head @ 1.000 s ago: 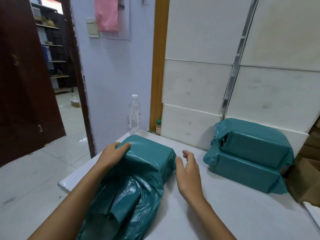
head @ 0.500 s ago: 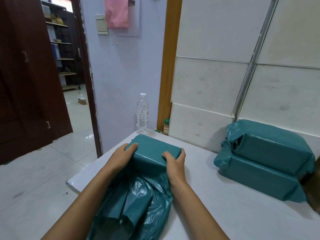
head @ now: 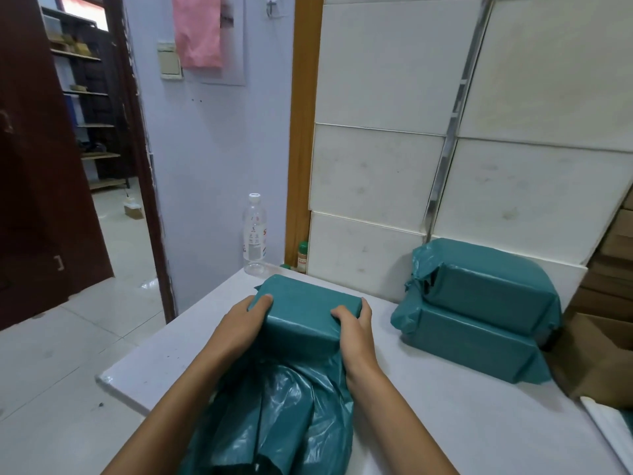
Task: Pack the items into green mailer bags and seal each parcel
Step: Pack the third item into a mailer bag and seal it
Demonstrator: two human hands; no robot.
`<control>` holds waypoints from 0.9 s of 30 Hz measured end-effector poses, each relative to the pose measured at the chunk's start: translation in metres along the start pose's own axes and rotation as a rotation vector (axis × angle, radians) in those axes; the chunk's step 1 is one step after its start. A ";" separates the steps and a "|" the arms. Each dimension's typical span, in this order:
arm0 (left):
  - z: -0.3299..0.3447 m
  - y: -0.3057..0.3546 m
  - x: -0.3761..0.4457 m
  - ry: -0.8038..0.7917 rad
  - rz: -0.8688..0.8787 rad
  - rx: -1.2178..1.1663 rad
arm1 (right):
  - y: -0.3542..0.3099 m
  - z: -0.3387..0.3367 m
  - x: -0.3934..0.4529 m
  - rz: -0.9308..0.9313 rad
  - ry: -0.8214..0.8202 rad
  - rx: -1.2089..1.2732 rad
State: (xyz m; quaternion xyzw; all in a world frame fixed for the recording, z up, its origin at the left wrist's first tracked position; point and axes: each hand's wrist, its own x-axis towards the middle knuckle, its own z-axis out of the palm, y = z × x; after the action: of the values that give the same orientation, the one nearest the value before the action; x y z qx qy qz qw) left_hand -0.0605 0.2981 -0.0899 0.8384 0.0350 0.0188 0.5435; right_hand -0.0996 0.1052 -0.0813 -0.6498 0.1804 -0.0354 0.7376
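Observation:
A green mailer bag (head: 301,320) with a box-shaped item inside lies on the white table (head: 445,423), its loose open end trailing toward me. My left hand (head: 245,320) grips the left side of the boxed end. My right hand (head: 356,329) grips its right side, fingers curled over the top edge. Two wrapped green parcels (head: 479,313) sit stacked at the right against the wall panels.
A clear water bottle (head: 254,231) and a small green-capped jar (head: 302,257) stand at the table's far corner. White panels (head: 376,186) lean behind the table. Brown cardboard boxes (head: 606,341) sit at the right edge. The table's left edge drops to the tiled floor.
My right hand moved from flat on the table onto the bag's right side. Both hands now hold the boxed end; the camera view shifted slightly left and closer.

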 end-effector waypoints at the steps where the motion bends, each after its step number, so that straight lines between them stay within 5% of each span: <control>1: 0.005 0.005 -0.002 -0.004 0.006 0.000 | -0.003 -0.006 -0.002 -0.014 0.009 -0.002; 27: 0.143 0.080 -0.108 -0.296 0.084 -0.025 | -0.027 -0.193 -0.080 -0.085 0.232 0.049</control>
State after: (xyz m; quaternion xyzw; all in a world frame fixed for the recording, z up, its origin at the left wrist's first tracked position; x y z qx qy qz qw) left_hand -0.1549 0.1270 -0.0743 0.8258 -0.0807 -0.0819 0.5521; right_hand -0.2292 -0.0585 -0.0555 -0.6302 0.2360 -0.1460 0.7252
